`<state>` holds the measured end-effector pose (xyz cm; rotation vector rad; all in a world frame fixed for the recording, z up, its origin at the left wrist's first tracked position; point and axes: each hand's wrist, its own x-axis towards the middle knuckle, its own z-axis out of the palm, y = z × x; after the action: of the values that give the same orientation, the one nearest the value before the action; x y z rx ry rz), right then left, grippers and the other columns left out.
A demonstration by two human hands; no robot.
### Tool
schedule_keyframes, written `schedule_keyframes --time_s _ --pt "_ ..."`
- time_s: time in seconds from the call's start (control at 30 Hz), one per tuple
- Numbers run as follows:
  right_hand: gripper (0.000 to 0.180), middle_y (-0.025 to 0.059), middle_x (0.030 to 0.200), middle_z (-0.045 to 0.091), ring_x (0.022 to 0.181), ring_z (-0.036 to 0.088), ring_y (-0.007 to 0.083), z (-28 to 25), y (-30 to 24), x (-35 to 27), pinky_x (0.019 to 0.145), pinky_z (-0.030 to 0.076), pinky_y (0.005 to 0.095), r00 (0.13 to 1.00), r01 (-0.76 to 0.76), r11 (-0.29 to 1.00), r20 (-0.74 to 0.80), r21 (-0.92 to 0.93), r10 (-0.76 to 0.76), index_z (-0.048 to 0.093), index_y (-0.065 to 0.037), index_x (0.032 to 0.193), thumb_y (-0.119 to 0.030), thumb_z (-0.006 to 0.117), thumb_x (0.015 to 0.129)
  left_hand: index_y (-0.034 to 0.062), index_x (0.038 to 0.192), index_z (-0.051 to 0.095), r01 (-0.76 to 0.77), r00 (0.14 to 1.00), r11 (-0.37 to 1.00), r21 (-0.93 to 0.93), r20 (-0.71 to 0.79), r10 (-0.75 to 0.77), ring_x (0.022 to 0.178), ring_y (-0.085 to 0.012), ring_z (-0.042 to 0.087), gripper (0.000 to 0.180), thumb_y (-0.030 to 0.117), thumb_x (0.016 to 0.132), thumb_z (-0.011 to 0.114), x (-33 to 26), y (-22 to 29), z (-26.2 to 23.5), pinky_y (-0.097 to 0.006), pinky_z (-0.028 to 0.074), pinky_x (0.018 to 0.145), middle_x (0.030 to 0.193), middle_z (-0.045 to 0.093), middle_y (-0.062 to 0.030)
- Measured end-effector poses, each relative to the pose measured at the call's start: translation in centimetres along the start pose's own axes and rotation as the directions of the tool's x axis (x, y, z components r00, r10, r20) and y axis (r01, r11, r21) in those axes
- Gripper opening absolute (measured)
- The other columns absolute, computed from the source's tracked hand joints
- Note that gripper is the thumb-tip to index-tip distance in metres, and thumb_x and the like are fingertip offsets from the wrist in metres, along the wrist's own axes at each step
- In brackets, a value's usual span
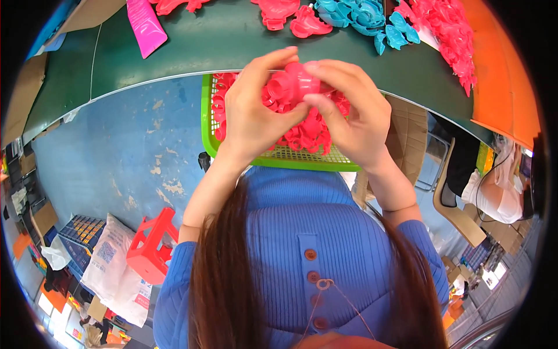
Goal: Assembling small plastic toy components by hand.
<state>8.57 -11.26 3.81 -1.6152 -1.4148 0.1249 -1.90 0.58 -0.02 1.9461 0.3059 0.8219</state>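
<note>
Pink piece in hand: a glossy, hollow plastic part at upper centre of the frame, held above the basket; a round opening faces left, and whether it is one moulding or two pressed together I cannot tell.
Left hand's grip: the left hand curves round the piece from the left, thumb below and forefinger above, apparently clamped on it; part of the contact is hidden.
Right hand's grip: the right hand pinches the same piece from the right between thumb and fingertips.
Green basket: the basket sits just below the hands in the frame, at the bench edge, well stocked with loose pink parts, many of them ring-like.
Green bench: the bench crosses the top of the frame, with pink shells at top centre, turquoise parts right of them and a pink heap at upper right.
Progress: by my judgement, one piece is being handled and plenty remain; whether either pink lot is finished work does not show.
Bench's left part: a magenta tube-shaped pack lies at upper left.
Blue floor: a red stool and a white sack are at lower left.
</note>
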Motion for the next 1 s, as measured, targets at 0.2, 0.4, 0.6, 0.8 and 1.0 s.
schedule_keyframes --time_s 0.2,0.4,0.6,0.8,1.0 --pt "0.032 0.0154 0.105 0.057 0.093 0.057 0.0187 -0.2 0.6 -0.9 0.080 0.047 0.0286 0.928 -0.285 0.796 -0.054 0.534 0.368 0.058 0.006 0.108 0.005 0.063 0.077 0.0045 0.106 0.061 0.148 0.987 0.901 -0.407 0.005 -0.160 0.097 -0.0188 0.057 0.049 0.005 0.060 0.079 -0.5 -0.4 0.0 -0.029 0.047 0.085 0.105 0.058 -0.0103" --pt "0.033 0.0123 0.096 0.060 0.087 0.058 0.0175 -2.0 0.4 -0.1 0.071 0.048 0.0255 0.989 -0.143 0.983 0.057 0.113 0.137 0.066 0.002 0.098 0.002 0.072 0.065 0.0047 0.109 0.063 -0.062 0.996 0.997 -0.053 0.056 0.065 0.089 -0.0191 0.061 0.051 0.004 0.060 0.078 -0.1 0.6 -0.3 -0.027 0.052 0.074 0.101 0.059 -0.0109" --pt "0.025 0.0108 0.093 0.060 0.083 0.058 0.0157 -2.4 1.5 -0.1 0.069 0.047 0.0238 0.964 -0.253 0.954 0.124 0.161 0.235 0.066 0.003 0.089 0.003 0.072 0.064 0.0036 0.110 0.062 -0.021 0.996 0.999 -0.030 0.080 0.024 0.082 -0.0194 0.063 0.050 0.006 0.062 0.077 -0.4 0.4 0.7 -0.028 0.053 0.071 0.099 0.060 -0.0109" --pt "0.029 0.0160 0.106 0.054 0.098 0.054 0.0239 -2.0 2.7 -3.4 0.089 0.042 0.0346 0.973 -0.178 0.953 -0.102 0.243 0.208 0.052 0.002 0.105 -0.010 0.063 0.081 0.0063 0.121 0.055 -0.070 0.989 0.997 -0.040 0.130 0.074 0.078 -0.0199 0.063 0.064 0.008 0.061 0.077 0.0 1.8 3.3 -0.027 0.052 0.063 0.099 0.060 -0.0102" --pt "0.033 0.0234 0.113 0.049 0.099 0.055 0.0288 -6.5 5.4 -12.3 0.083 0.047 0.0374 0.812 -0.205 0.962 -0.580 -0.178 0.066 0.032 -0.002 0.114 -0.017 0.049 0.090 -0.0015 0.138 0.024 -0.272 0.901 0.962 0.026 0.358 0.245 0.102 -0.0320 0.057 0.098 0.015 0.059 0.079 0.6 4.4 10.4 -0.037 0.044 0.089 0.115 0.056 -0.0218"
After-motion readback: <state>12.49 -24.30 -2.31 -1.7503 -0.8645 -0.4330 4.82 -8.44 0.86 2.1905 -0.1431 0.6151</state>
